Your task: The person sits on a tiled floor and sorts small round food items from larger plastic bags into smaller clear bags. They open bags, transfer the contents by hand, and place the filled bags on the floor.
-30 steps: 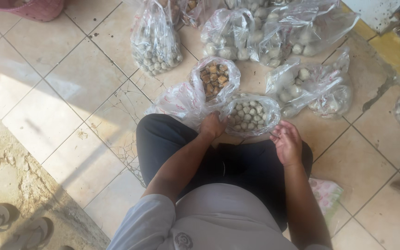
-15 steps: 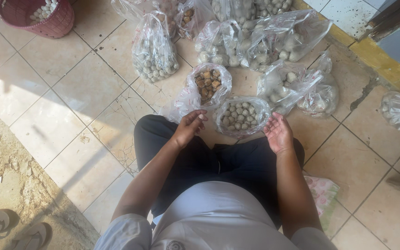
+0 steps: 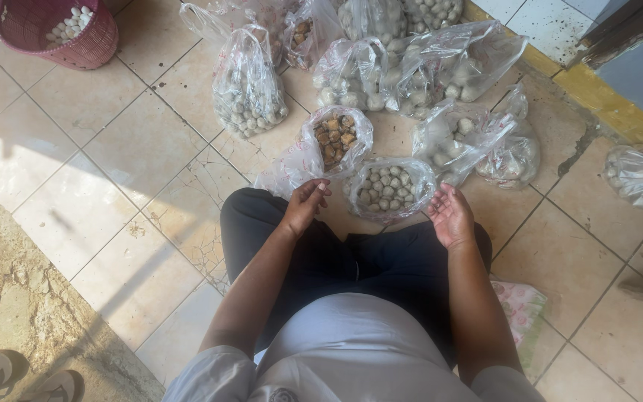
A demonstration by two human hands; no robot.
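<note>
thin plastic bag (image 3: pixel 389 190) of small pale balls sags softly between left hand (image 3: pixel 306 205) and right hand (image 3: pixel 452 217), both open, apart; probably heavy, so lift by its rolled rim.

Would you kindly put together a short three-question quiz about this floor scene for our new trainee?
1. True or false: the left hand and right hand are both closed around a bag.
2. What lies in the open bag of pale round pieces compared with the open bag of brown chunks: A) the same contents, B) paler, rounder pieces, C) liquid?
3. Where is the pink basket standing?

Key
1. False; both hands are open and empty, either side of the bag.
2. B.
3. Top left, on the tiled floor, holding white pieces.
</note>
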